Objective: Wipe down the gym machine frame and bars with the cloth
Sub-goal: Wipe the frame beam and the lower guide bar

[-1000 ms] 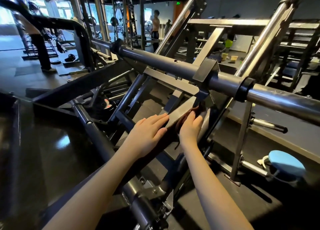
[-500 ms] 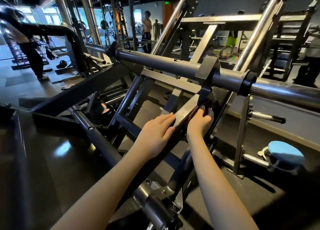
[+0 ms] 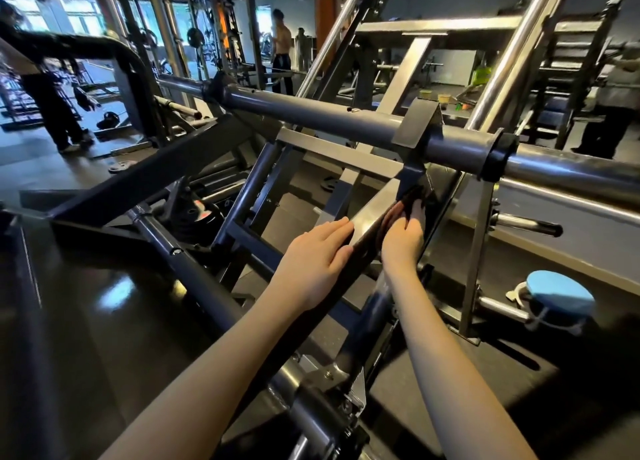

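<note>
One slanted frame bar [image 3: 369,213]: left hand [image 3: 317,263] flat on it, right hand [image 3: 403,237] clutching cloth [image 3: 412,199]; glossy dark floor [image 3: 114,286].

Counts in your view:

- **Hands:** you have two bare hands, your left hand [image 3: 318,262] and your right hand [image 3: 401,237].
- **Cloth:** there is one dark cloth [image 3: 408,199].
- **Bar:** there is one thick grey horizontal bar [image 3: 311,113].
- **Collars:** the bar carries two black collars [image 3: 498,156] [image 3: 214,85], one towards each end.
- **Rods:** two slanted chrome rods [image 3: 509,57] [image 3: 332,36] rise behind the bar.
- **Disc:** one round blue padded disc [image 3: 559,295] sits low on your right.
- **Cups:** two small pale cups [image 3: 424,94] [image 3: 443,97] stand side by side in the background.
- **People:** three other people [image 3: 52,106] [image 3: 280,43] [image 3: 609,106] stand at far left, centre and far right. A possible fourth beside the centre one is too small for you to count.
</note>
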A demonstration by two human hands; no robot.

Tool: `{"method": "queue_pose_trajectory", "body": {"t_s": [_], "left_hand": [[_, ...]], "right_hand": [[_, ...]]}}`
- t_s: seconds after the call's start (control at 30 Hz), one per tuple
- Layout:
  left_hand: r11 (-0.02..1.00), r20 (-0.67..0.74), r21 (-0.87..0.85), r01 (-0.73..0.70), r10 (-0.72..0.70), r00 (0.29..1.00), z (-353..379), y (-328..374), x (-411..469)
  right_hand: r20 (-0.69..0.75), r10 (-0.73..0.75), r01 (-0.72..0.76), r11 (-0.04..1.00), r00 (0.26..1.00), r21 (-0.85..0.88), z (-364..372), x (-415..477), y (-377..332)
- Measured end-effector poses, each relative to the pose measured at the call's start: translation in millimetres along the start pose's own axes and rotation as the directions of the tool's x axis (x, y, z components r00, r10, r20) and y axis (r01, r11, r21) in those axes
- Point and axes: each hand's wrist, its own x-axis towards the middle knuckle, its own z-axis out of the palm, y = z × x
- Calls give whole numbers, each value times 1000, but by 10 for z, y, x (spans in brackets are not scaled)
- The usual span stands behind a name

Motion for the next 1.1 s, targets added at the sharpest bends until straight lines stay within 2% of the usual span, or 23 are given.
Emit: {"method": "queue_pose_trajectory", "body": {"t_s": [0.17,0.23,0.33,0.4,0.43,0.53,0.63,0.7,0.77,0.83,0.9,1.0,1.1], "left_hand": [[999,0,-43,11,-11,1000,10,5,-3],[999,6,-38,8,-8,1000,5,8,-6],[1000,11,-18,14,-14,1000,2,7,-3],[1000,7,-23,20,-20,1000,2,15,0],[999,5,-29,19,-19,1000,2,18,2],[999,9,-51,6,-5,1000,-8,18,9],[997,8,-72,12,-11,1000,-5,5,3],[996,8,-82,16,-16,1000,-2,3,0],[996,12,-83,26,-25,1000,-3,9,-7],[995,16,-90,31,-30,999,-8,17,-5],[994,22,-107,35,-33,999,-9,12,3],[992,35,-122,43,-39,999,-8,-10,12],[988,23,-149,41,-38,999,-10,5,-9]], "right_hand": [[228,-136,163,981,964,-104,-49,-552,233],[205,-129,143,988,970,-55,-52,-332,237],[79,10,-6,998,997,-63,8,142,182],[21,72,-71,997,997,-34,46,141,153],[19,33,-32,999,999,-38,70,-10,180],[133,-143,154,985,981,-75,72,-768,360],[174,-196,208,977,965,-53,33,-780,462],[133,-120,129,990,984,-64,40,-339,338],[71,39,-38,999,997,-16,26,45,162],[41,103,-104,995,994,8,39,58,124],[56,-2,4,1000,998,-23,75,-360,224],[139,-158,154,987,978,40,55,-1043,500],[146,-139,135,990,979,40,85,-789,500]]}}
